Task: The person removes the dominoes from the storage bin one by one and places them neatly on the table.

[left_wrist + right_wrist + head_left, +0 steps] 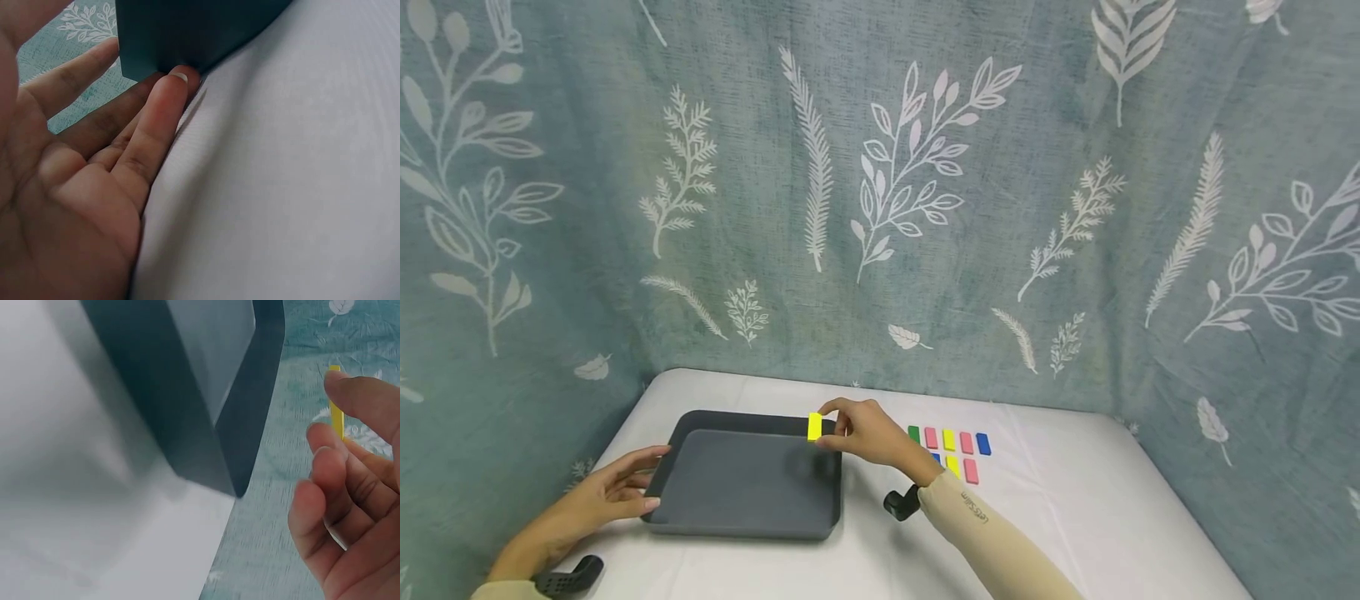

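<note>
Between thumb and index finger, my right hand (871,432) pinches a small yellow block (815,427) over the far right corner of a dark grey tray (745,487). The right wrist view shows the same yellow block (337,412) edge-on, beside the tray wall (231,437). My left hand (597,500) is at the tray's left side, its fingers and thumb reaching the rim. Seen from the left wrist, fingertips (169,106) touch the outside of the tray wall (181,37). The tray's bare floor shows.
Right of the tray, small blocks lie in rows on the white tablecloth (1045,500): pink (972,472), yellow (949,440), blue (983,443) and green (913,434). My right forearm partly hides the nearer row. A leaf-patterned curtain (850,317) hangs behind the table.
</note>
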Available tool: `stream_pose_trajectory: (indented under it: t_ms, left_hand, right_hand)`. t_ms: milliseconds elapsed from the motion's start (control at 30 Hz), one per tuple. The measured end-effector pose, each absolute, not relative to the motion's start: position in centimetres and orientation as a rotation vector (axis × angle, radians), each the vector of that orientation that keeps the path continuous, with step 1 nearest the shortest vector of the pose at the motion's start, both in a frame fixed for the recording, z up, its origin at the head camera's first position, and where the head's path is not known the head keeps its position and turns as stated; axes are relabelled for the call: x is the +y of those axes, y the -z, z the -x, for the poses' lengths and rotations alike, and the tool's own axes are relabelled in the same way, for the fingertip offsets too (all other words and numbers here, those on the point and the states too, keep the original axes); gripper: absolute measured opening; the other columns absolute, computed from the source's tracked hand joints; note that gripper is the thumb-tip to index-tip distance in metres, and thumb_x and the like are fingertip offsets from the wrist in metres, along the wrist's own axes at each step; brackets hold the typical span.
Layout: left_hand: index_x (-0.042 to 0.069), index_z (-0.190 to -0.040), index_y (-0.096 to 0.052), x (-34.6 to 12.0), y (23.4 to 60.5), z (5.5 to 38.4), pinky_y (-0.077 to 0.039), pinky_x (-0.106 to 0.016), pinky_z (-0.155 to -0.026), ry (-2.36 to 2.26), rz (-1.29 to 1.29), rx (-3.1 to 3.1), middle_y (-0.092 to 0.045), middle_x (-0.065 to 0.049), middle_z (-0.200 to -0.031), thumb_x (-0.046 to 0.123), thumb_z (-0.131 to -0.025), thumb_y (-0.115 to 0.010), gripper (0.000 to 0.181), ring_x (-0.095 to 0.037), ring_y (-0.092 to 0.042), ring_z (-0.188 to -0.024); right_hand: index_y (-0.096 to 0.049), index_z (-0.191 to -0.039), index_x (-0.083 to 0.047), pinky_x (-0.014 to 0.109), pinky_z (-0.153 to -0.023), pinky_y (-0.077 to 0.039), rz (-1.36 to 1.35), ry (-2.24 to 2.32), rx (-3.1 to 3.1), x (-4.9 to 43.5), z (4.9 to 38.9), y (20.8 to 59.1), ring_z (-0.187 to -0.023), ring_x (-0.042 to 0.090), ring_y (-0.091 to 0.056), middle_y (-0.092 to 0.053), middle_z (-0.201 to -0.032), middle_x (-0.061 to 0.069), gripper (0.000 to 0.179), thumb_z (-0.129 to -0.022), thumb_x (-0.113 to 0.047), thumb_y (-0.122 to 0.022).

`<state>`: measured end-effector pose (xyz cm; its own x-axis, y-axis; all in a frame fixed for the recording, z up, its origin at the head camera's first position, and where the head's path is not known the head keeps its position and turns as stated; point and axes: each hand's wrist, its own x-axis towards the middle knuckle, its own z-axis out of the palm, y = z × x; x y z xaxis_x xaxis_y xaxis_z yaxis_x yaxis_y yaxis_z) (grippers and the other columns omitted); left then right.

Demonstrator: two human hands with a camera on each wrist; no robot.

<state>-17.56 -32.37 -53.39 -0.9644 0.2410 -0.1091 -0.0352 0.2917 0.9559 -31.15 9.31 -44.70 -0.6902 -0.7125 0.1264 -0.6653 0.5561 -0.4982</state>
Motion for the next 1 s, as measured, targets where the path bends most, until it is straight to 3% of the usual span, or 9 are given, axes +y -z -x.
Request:
stream_pose_trajectory:
  t_ms: [733, 1000]
  left_hand:
    - [0.012, -0.163, -0.027, -32.3, 53.8, 17.6, -0.047, -0.038, -0.093, -1.733, -0.172, 2.327, -0.028, -0.019, -0.161, 0.020, -0.100, -0.069, 0.076, -0.024, -0.040, -0.127]
    - [0.012, -0.163, -0.027, -32.3, 53.4, 17.5, -0.048, -0.032, -0.091, -1.732, -0.190, 2.337, -0.029, -0.019, -0.161, 0.020, -0.100, -0.067, 0.075, -0.020, -0.042, -0.125]
  right_hand:
    - [-0.066, -0.129, -0.013, 0.025, -0.056, -0.047, 1.087, 0.867, 2.783, 18.8, 29.8, 46.7, -0.057, 0.004, -0.054, -0.061, -0.074, -0.013, 0.043, -0.093, -0.033, -0.079]
    - [-0.066, -0.129, -0.011, 0.023, -0.057, -0.046, 1.010, 0.926, 2.808, 22.0, 29.0, 47.2, -0.060, 0.003, -0.052, -0.062, -0.076, -0.010, 0.045, -0.092, -0.031, -0.080]
